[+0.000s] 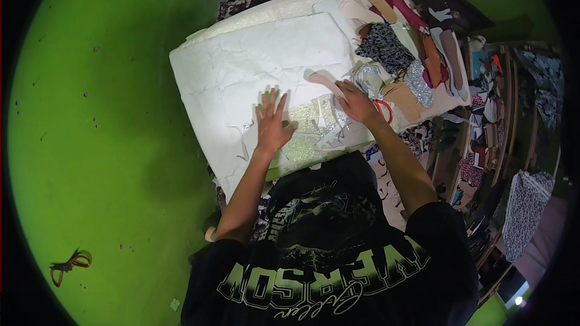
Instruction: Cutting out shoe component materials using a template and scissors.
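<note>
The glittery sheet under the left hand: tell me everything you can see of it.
The glittery sheet is thin, pale green-gold and sparkly. It lies flat on the white padded board, near its close edge. The left hand presses on it with fingers spread; the right hand rests at its right end. Cut-out gaps show in it.

You get a strong fisheye view here: a round picture with black corners, and the straight edges of the table [199, 78] bow toward the rim. Light falls hardest on the white sheet [266, 60], which glares near your left hand [272, 124] and washes out its creases. The green floor [109, 133] is evenly lit, darkening at the edges. The shelves [501, 121] on the right sit dim and soft, perhaps out of focus. Your shirt [326, 253] is in shadow
</note>
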A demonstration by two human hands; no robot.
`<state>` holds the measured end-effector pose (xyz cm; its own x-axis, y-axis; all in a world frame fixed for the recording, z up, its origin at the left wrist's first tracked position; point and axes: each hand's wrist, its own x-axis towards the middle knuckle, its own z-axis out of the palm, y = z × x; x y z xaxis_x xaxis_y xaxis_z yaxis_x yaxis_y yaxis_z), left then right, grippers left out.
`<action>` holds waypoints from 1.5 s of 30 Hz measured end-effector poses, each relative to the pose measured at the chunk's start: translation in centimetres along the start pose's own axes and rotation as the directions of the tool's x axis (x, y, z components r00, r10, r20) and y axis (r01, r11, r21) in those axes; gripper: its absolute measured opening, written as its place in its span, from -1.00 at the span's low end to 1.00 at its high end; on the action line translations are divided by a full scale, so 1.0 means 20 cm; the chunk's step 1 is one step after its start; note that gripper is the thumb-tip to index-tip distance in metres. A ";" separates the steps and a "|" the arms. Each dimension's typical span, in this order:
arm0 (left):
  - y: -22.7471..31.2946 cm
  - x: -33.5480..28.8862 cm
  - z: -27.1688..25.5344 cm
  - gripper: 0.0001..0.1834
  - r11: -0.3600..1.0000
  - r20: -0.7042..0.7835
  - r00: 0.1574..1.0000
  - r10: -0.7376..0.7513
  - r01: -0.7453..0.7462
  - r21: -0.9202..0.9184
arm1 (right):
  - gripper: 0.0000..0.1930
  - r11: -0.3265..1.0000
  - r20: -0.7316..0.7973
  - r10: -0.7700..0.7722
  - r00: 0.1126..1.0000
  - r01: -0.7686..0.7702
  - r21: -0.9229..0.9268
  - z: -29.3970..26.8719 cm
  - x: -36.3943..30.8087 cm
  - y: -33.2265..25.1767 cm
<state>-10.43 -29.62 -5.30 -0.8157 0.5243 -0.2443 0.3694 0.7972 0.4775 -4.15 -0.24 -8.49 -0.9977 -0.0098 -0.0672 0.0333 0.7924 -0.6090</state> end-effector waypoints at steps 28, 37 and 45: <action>0.68 0.25 0.68 -0.81 0.097 0.116 0.943 -0.311 0.153 -0.983 | -0.72 0.953 -0.212 0.113 0.971 -0.046 0.299 -0.32 -0.12 0.38; 0.69 0.03 0.62 -0.74 0.666 -0.220 0.965 -0.140 -0.073 -0.743 | -0.91 0.610 -0.191 0.601 0.776 -0.292 0.736 -0.27 -0.30 0.39; 0.71 0.02 0.50 -0.60 0.848 -0.010 0.992 -0.129 0.105 -0.519 | -0.67 0.982 -0.358 0.188 0.915 -0.188 0.036 -0.47 -0.31 0.23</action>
<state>-1.06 -15.16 -6.98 -0.8610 0.4139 -0.2955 -0.0037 0.5758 0.8175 1.64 9.19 -3.38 -0.9275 0.3585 0.1064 0.2223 0.7575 -0.6138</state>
